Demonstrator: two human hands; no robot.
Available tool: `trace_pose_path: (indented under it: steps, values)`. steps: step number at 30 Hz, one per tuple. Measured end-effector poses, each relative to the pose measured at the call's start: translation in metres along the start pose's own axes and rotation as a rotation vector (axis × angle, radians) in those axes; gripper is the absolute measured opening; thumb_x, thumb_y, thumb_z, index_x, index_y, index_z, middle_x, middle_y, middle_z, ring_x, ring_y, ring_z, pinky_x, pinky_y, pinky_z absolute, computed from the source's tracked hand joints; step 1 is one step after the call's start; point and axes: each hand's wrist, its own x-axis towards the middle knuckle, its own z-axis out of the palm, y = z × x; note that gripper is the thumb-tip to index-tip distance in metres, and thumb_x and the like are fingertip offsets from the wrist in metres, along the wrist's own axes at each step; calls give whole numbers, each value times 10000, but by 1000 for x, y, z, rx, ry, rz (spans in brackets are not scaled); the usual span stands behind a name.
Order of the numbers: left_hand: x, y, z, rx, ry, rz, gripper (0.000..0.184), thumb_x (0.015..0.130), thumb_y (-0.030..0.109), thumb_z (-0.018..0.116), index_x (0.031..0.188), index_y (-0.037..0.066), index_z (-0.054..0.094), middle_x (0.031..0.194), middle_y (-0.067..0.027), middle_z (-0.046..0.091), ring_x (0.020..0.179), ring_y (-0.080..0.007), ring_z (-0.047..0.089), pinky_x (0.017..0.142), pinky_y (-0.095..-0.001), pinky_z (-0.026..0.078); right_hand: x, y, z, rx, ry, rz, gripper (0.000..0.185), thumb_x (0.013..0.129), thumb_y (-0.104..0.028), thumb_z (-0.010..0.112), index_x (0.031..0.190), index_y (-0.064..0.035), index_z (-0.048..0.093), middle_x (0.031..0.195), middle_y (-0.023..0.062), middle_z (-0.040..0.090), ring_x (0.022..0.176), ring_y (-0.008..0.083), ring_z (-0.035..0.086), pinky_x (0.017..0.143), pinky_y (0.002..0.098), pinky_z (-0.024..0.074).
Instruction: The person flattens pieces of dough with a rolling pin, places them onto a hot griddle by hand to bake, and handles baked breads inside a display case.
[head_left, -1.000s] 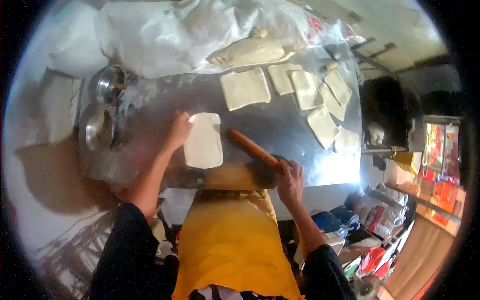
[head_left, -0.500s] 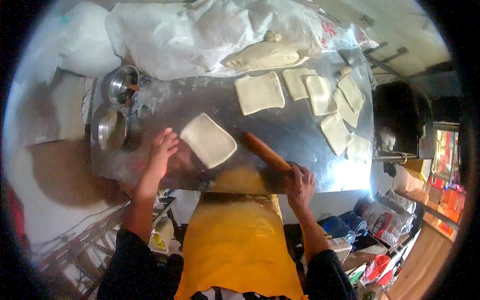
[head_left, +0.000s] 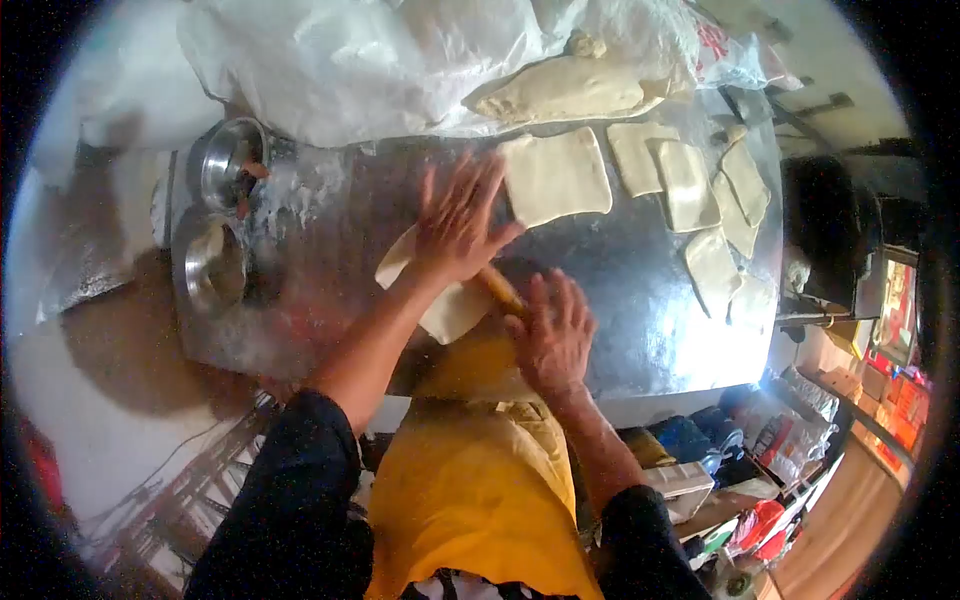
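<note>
A wooden rolling pin lies slantwise at the right edge of a flat piece of dough on the metal table. My left hand, fingers spread, is over the pin's far end and hides part of the dough. At the pin's near end is my right hand, its fingers stretched out and apart. Whether either palm presses on the pin is hard to see. Just beyond my left hand lies a larger square dough sheet.
Several dough pieces lie at the table's right side. A big dough lump rests at the back by white plastic sheeting. Two metal bowls, one at the far left and another nearer bowl, stand on the left.
My left hand has moved right, from beside the dough onto the rolling pin. My right hand has shifted left and loosened from its wrapped grip, bringing the pin to the dough.
</note>
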Motion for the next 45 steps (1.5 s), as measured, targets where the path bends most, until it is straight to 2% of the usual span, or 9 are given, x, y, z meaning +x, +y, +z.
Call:
trace_pose_path:
  steps: [9, 11, 17, 22, 27, 31, 40, 42, 45]
  values:
    - [-83, -38, -52, -31, -302, 63, 948, 929, 713, 523, 1603, 78, 320, 1671, -132, 303, 1553, -364, 242, 1212, -671, 131, -51, -30, 6, 123, -310, -23, 738, 921, -230, 630, 1587, -74, 354, 1462, 179, 481, 1274, 400, 482, 1067, 553, 380]
    - [-134, -51, -73, -28, -282, 66, 946, 832, 563, 746, 1561, 83, 382, 1627, -108, 362, 1518, -324, 291, 1202, -647, 183, -59, -47, 8, 133, -337, -100, 787, 922, -173, 606, 1625, -62, 270, 1446, 190, 488, 1260, 391, 495, 1052, 535, 402]
    - [-219, -62, -97, -120, -164, -28, 778, 880, 404, 738, 1519, 61, 457, 1590, -138, 432, 1472, -379, 389, 1222, -572, 211, -46, -62, 16, 141, -474, -354, 745, 928, -162, 582, 1602, -26, 296, 1355, 207, 526, 1202, 364, 547, 1029, 496, 458]
    - [-150, -13, -82, -485, 127, -252, 436, 965, 86, 603, 1393, 10, 565, 1344, -189, 631, 1244, -356, 600, 1082, -456, 450, -40, -5, -41, 170, -171, -388, 646, 867, -72, 633, 1487, -28, 457, 1206, 183, 593, 1091, 363, 608, 898, 466, 519]
    - [-22, 111, -37, -809, -169, -252, 364, 1003, 116, 596, 1341, -17, 590, 1288, -189, 668, 1166, -294, 663, 1004, -394, 518, -95, 123, -99, 207, -90, -240, 610, 869, -47, 646, 1459, -52, 494, 1214, 187, 595, 1079, 370, 606, 895, 478, 516]
    - [50, 208, 72, -801, -341, -310, 421, 1039, 214, 593, 1399, -1, 552, 1381, -175, 629, 1248, -273, 626, 1037, -386, 509, -138, 237, -112, 44, -39, -8, 580, 875, -37, 670, 1435, -93, 527, 1162, 167, 618, 1006, 375, 607, 862, 479, 517]
    - [112, 301, 180, -293, -119, -448, 345, 855, 236, 766, 1048, -8, 618, 945, -169, 680, 930, -348, 670, 850, -442, 516, -146, 362, -129, 163, -151, -35, 627, 883, -89, 611, 1496, -127, 488, 1209, 191, 543, 1097, 395, 539, 962, 510, 464]
    - [111, 311, 171, -346, -132, -379, 253, 891, 159, 764, 998, 8, 591, 933, -60, 631, 847, -183, 608, 778, -349, 511, -142, 370, -126, 160, -175, -81, 640, 879, -94, 615, 1504, -144, 485, 1212, 193, 540, 1113, 398, 531, 979, 518, 455]
    - [99, 318, 152, -814, 8, -308, 218, 912, 143, 739, 996, 27, 574, 925, -13, 604, 841, -139, 576, 776, -319, 491, -137, 374, -131, 172, -255, -119, 661, 877, -132, 642, 1518, -183, 487, 1223, 190, 537, 1153, 399, 514, 1030, 539, 427]
